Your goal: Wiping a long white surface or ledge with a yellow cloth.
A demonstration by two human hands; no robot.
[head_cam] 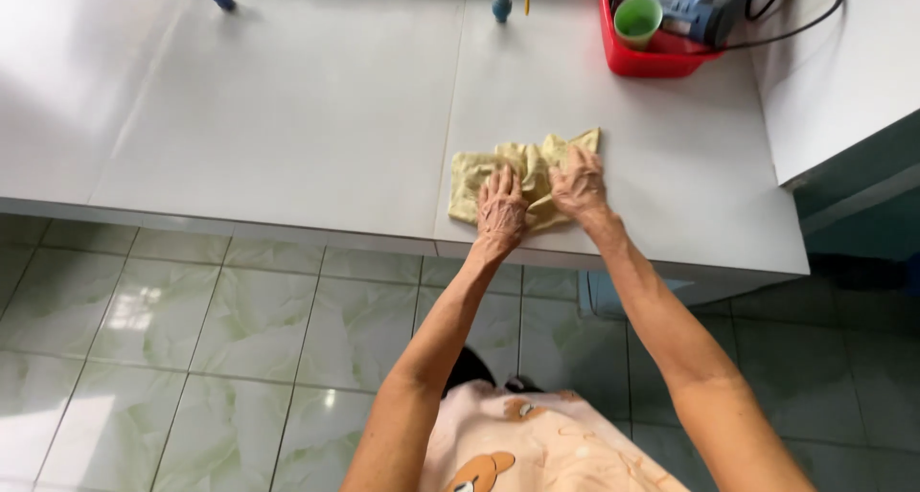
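Both hands were flat on a crumpled yellow cloth (522, 176) near the front edge of the white counter (316, 109). The left hand (501, 209) pressed its lower middle, fingers spread, gripping nothing; the right hand (578, 183) lay on the right part, fingers maybe pinching a fold, hard to tell. Soft, wrinkled fabric on smooth glossy panels. A red plastic basket (652, 63) sat at the back right, holding a green cup (637, 18).

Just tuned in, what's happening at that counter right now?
A person presses both hands on a yellow cloth lying crumpled on the white counter near its front edge. The left hand and right hand rest flat on it, side by side. A red basket holding a green cup sits at the back.
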